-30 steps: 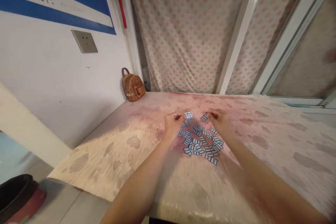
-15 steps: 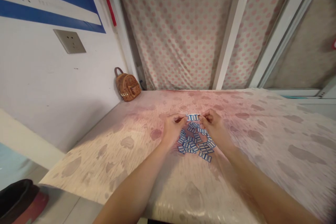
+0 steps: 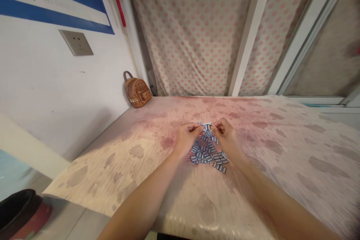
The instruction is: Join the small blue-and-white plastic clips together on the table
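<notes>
A short strip of small blue-and-white label-like pieces is pinched by its ends between my two hands, over the table. My left hand has thumb and fingertips pressed together at the strip's left end. At the right end, my right hand grips it the same way. Part of the strip is hidden by the fingertips; a little of it shows beyond the left fingers. Below and nearer to me lies a loose pile of similar blue-and-white strips, some overlapping. What these pieces are exactly is too small to tell.
The table has a patterned, shiny cover. A small brown backpack-shaped bag stands at its far left corner by the wall. Behind is a dotted curtain in a white frame. A dark and red bin-like container is on the floor at left.
My hands have come slightly closer together, mostly the right one moving left. Less of the held strip shows between the fingers. The pile on the table looks unchanged.
</notes>
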Demonstrator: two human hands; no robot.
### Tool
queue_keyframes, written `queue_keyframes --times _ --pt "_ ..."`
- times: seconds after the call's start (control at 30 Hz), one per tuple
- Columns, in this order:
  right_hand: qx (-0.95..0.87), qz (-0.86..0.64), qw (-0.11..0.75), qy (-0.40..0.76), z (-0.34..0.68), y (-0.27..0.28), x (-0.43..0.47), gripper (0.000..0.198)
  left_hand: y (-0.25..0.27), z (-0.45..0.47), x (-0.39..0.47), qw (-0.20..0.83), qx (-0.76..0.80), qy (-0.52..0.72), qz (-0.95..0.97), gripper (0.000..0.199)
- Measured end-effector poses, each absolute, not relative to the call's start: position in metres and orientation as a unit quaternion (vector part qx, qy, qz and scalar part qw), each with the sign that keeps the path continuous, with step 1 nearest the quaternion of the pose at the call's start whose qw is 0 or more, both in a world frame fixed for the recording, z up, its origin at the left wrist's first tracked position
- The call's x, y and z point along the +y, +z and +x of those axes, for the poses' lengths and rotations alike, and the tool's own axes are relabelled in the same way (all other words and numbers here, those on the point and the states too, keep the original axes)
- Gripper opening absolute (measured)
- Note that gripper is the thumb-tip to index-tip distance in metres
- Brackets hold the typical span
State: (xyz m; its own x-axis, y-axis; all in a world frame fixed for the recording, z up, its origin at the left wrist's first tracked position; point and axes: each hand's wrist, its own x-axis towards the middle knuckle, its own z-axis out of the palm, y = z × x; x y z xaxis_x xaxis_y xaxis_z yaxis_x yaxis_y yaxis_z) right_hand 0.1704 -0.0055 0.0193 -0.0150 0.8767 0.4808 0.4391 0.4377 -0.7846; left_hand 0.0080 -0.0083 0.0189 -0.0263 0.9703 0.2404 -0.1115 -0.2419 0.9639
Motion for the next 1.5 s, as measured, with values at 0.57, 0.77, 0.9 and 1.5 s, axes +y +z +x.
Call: queue_keyframes --times 0.57,0.77,0.9,1.5 --pt "-0.654 -0.444 0.534 0.299 0.172 0.026 0.0 0.023 0.024 0.006 -0.009 0.462 0.417 0.58 0.526 0.017" --pt "-0.651 -0.455 0.537 0.285 0.177 0.01 0.012 0.019 0.037 -0.024 0.003 0.361 0.47 0.647 0.48 0.01" --pt "-0.74 -0.483 0.41 0.224 0.171 -0.001 0.026 0.022 0.041 -0.049 0.014 0.337 0.477 0.696 0.418 0.01" --pt "-0.851 -0.488 0.194 0.0 0.113 -0.009 0.084 0.025 0.033 -0.048 0.024 0.328 0.483 0.697 0.416 0.012"
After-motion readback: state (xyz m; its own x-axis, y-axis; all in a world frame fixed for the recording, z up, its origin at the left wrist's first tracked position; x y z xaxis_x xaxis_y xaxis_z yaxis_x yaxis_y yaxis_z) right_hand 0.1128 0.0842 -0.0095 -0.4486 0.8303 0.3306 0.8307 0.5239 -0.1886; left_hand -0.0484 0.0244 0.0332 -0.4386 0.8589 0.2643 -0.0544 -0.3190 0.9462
